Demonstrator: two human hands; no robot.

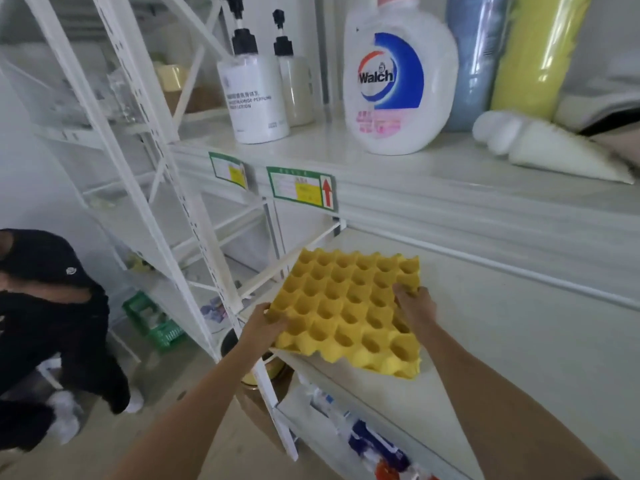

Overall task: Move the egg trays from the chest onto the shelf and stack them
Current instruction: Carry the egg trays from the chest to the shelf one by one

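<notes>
Holding: left hand point(269, 323) is clamping the yellow egg tray point(349, 315) at its left edge; right hand point(414, 306) is pinching its right edge.
Tray place: it is sitting at the front-left corner of the white shelf point(519, 341), cups facing up.
Tray axis: looking nearly square; near edge is overhanging the shelf front.
Open room: bare shelf is stretching right and back of the tray.
Edges: a white upright post point(221, 306) is standing just left.

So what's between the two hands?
The yellow egg tray, gripped by the left hand and right hand at opposite edges on the shelf, head view.
</notes>
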